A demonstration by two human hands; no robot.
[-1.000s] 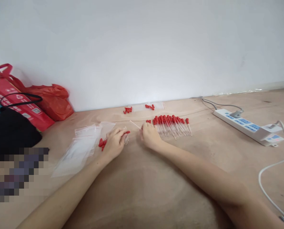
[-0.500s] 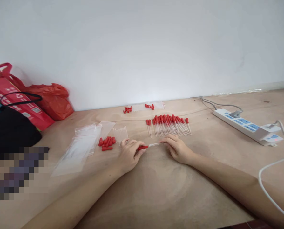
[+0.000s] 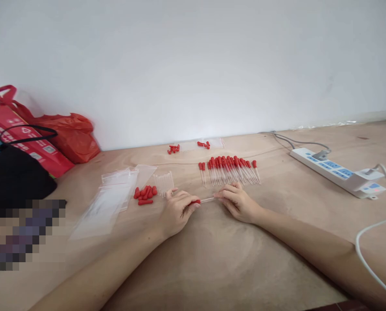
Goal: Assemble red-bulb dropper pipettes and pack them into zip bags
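My left hand (image 3: 178, 211) is closed on a red rubber dropper bulb (image 3: 195, 201), only its end showing past the thumb. My right hand (image 3: 238, 202) pinches a clear glass dropper tube (image 3: 208, 199), whose near end meets the bulb's mouth; how deep it sits I cannot tell. Left of my left hand lies a small pile of loose red bulbs (image 3: 145, 192), and behind that hand a row of bare glass tubes (image 3: 163, 183). Beyond my right hand several droppers with red bulbs (image 3: 228, 166) lie side by side, bulbs toward the wall.
Clear plastic zip bags (image 3: 110, 203) lie flat at the left. More red bulbs (image 3: 173, 149) and bagged parts (image 3: 214, 143) are near the wall. A white power strip (image 3: 329, 168) with cables stands at the right. Red bags (image 3: 70, 134) and a black bag (image 3: 18, 177) occupy the far left.
The gap between the glass tube and the red bulb has closed; they now touch. My right hand has shifted slightly left, while my left hand has stayed nearly still.
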